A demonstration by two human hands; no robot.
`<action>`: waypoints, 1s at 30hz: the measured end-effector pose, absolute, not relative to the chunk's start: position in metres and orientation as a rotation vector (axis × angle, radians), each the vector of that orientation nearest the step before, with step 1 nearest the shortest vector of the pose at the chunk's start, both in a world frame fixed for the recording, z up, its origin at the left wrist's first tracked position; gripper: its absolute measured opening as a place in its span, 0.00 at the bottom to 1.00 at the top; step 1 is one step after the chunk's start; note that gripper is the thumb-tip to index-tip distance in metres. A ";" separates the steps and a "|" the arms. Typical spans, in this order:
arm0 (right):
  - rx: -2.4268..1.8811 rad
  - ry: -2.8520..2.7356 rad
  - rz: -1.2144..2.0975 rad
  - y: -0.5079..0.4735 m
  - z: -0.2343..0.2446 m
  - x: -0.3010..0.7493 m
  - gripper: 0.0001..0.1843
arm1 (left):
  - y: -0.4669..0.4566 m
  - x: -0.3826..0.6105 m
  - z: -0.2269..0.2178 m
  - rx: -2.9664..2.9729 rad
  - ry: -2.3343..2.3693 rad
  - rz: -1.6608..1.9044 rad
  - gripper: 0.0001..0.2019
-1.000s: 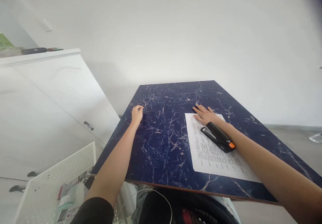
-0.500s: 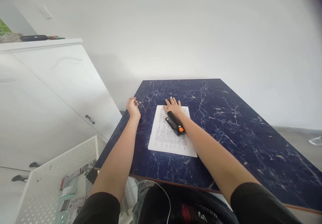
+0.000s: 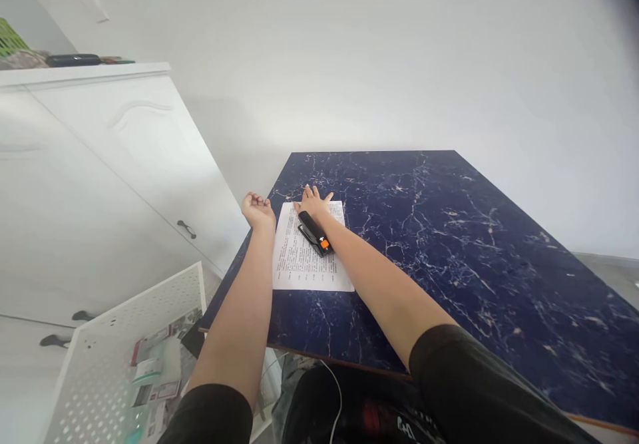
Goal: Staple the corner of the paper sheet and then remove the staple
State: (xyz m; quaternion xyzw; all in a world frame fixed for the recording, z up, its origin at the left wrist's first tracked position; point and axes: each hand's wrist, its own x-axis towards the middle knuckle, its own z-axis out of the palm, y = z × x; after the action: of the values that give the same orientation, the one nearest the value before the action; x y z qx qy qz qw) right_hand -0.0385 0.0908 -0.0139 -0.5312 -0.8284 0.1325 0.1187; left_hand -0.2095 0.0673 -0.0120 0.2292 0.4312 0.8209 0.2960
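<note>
My right hand (image 3: 314, 203) lies flat with fingers spread over the far end of a printed sheet of paper (image 3: 292, 257). A black stapler with an orange patch (image 3: 316, 233) rests slantwise on the sheet, beside my right wrist and not gripped. Whether more sheets lie underneath, I cannot tell. At the left edge of the table, my left hand (image 3: 258, 210) is turned palm up, its fingers loosely bent and nothing seen in them. It is a little left of the paper's far corner.
The dark blue marbled table (image 3: 424, 251) extends to the right and up to a white wall (image 3: 374, 58). On the left stand a white cabinet (image 3: 110, 178) and, below it, a white perforated basket (image 3: 120, 331) with packets inside. A white cable (image 3: 339, 394) hangs near my lap.
The paper has shifted left across the table with my right hand and the stapler on it, and now sits straighter. My left hand has turned further palm up. The view has swung slightly.
</note>
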 end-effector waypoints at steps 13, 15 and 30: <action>-1.335 -2.435 0.186 0.081 -0.007 -0.036 0.26 | 0.065 -0.203 -0.006 0.461 1.026 2.177 0.05; -1.332 -2.443 0.194 0.080 -0.006 -0.036 0.25 | 0.064 -0.201 -0.004 0.438 1.050 2.176 0.06; -1.182 -2.035 0.708 0.010 0.032 0.045 0.26 | 0.063 -0.186 -0.001 0.442 0.868 2.054 0.04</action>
State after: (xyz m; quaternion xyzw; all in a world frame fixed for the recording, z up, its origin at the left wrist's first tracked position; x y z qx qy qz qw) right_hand 0.0449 0.0096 0.0324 -0.4532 -0.7800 0.2713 0.3356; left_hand -0.1856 0.0633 -0.0009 0.1765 0.3463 0.8198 0.4205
